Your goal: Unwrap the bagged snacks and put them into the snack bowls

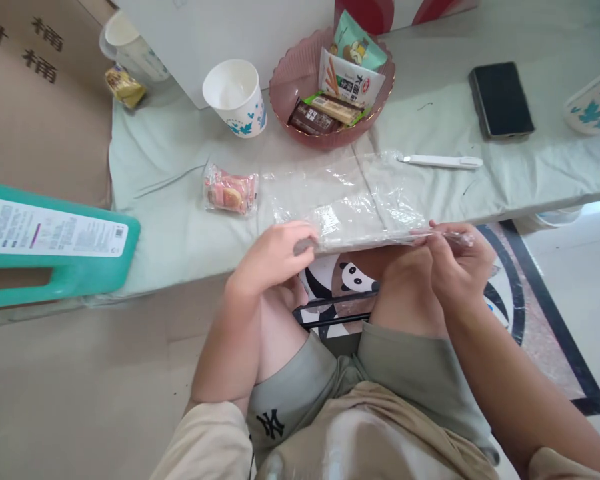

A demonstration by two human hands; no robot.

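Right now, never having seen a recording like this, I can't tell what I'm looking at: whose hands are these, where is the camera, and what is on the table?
There is no machine here. A person wears a camera on the head, so the single picture looks down over their lap at their own two bare hands.

Both hands grip a clear plastic bag that lies over the near edge of a table covered with a pale green cloth. The left hand pinches the bag's left end; the right hand pinches the right end.

On the cloth lie a small pink snack packet, a paper cup, a pink bowl holding wrapped snacks, a white pen-like tool and a black phone. A second cup stands far left. A teal plastic item with a label juts in at left.
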